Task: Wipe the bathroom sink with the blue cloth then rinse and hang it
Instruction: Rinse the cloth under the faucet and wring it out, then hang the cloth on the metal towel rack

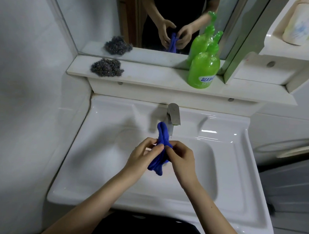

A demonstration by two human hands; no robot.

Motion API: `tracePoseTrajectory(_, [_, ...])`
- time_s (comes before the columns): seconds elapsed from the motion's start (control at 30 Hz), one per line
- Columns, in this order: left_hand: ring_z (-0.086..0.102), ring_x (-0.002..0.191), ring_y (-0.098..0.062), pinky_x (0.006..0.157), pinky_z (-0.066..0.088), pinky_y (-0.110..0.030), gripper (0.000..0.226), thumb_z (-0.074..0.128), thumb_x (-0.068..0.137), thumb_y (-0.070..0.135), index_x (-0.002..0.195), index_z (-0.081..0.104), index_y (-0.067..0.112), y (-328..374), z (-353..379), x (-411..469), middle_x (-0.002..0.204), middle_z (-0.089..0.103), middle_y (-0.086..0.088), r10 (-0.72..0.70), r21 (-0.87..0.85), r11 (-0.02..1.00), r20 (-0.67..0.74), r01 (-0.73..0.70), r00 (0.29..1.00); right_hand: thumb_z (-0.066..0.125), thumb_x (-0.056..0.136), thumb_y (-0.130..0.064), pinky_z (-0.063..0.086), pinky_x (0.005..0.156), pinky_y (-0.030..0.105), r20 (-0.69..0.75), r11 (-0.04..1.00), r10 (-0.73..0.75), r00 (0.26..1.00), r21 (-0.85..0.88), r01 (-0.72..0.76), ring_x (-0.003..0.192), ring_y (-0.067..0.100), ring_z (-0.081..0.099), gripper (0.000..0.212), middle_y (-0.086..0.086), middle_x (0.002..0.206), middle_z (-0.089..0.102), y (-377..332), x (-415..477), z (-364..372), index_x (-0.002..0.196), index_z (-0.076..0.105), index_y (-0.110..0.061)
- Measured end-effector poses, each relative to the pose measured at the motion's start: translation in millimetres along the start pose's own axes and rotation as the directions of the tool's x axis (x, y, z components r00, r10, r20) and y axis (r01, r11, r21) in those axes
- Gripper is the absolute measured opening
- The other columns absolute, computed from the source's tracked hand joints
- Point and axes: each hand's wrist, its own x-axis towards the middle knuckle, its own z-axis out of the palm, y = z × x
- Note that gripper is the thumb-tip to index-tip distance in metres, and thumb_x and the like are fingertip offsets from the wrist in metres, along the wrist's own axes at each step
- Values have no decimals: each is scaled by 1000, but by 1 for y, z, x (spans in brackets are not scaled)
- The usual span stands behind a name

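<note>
Cloth (161,135) bunched between fingers (157,149) of both hands, above sink (98,149).

middle of blue cloth (161,133) hidden under fingers (156,150), cup (302,22) cut by top edge

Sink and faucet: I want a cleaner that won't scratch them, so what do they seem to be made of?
The sink looks like glazed white ceramic: glossy, with crisp light reflections along its rim, though moulded resin cannot be ruled out. The faucet looks like brushed metal, probably stainless steel: grey, with a dull satin sheen.
</note>
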Motion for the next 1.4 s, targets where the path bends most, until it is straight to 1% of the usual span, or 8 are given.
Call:
tracePoseTrajectory(0.1, [65, 57, -11, 67, 53, -37, 23, 68, 86, 35, 86, 55, 16, -3, 3, 8, 85, 60, 2, -56, 7, 998, -114, 57, 992, 54, 90, -2, 48, 65, 31, 43, 1000, 8, 999, -25, -7, 66, 28, 60, 19, 20, 74, 68, 5, -4, 2, 84, 72, -6])
tracePoseTrajectory(0.23, [52, 70, -19, 75, 55, -54, 12, 53, 92, 15, 80, 52, 15, -19, -3, 19, 72, 55, 3, -40, 98, 993, -188, 60, 981, 48, 90, 1, 53, 68, 35, 2, 996, 87, 996, 14, -87, 71, 19, 62, 25, 15, 79, 71, 11, 2, -4, 84, 72, -7])
tracePoseTrajectory(0.53, [46, 73, -19, 65, 36, -31, 14, 45, 96, 6, 87, 51, -3, -14, -58, 32, 78, 50, -11, 8, 160, 986, -279, 39, 960, 49, 89, -22, 34, 62, 32, -119, 968, 252, 960, 39, -249, 73, 21, 45, 22, 6, 72, 50, 21, 25, -40, 78, 51, -3])
tracePoseTrajectory(0.73, [60, 80, -23, 71, 46, -34, 17, 48, 98, 15, 89, 61, 9, 0, -89, 39, 86, 66, -12, 160, 412, 909, -208, -61, 965, 77, 79, -16, 58, 67, 37, 55, 979, 201, 978, -50, -199, 86, 27, 71, 23, 10, 92, 73, 4, 24, -64, 99, 66, -9])
tracePoseTrajectory(0.87, [58, 69, -5, 62, 45, -17, 22, 46, 100, 13, 84, 62, 15, 3, -106, 32, 76, 66, 5, 167, 348, 933, -198, -90, 966, 64, 91, -6, 58, 64, 30, -74, 953, 175, 982, 263, -150, 77, 26, 71, 13, 13, 84, 74, -11, 1, -57, 102, 70, -3])
tracePoseTrajectory(0.97, [54, 67, -11, 61, 43, -23, 25, 47, 99, 13, 78, 60, 16, -21, -114, 23, 67, 60, 8, 86, 341, 939, -137, -35, 987, 61, 93, -8, 50, 53, 25, -222, 989, 94, 971, 135, -65, 65, 18, 65, 13, 5, 73, 70, -15, -29, -34, 96, 73, -13])
tracePoseTrajectory(1.17, [53, 74, -21, 69, 40, -34, 29, 48, 98, 13, 74, 63, 18, -77, -122, -8, 73, 60, -7, -104, 331, 939, 18, 92, 994, 62, 91, -4, 54, 70, 28, -383, 996, 39, 923, 92, -4, 81, 16, 70, 18, 1, 82, 75, -16, -110, 24, 87, 74, -18])
tracePoseTrajectory(1.4, [63, 94, -6, 80, 47, -24, 23, 51, 97, 16, 90, 68, 30, -91, -104, -33, 90, 70, 14, -23, 503, 855, 283, -128, 959, 63, 88, -1, 47, 55, 24, -634, 986, 106, 766, 166, 1, 65, 13, 65, 22, 4, 72, 72, -13, -206, 41, 81, 75, -19])
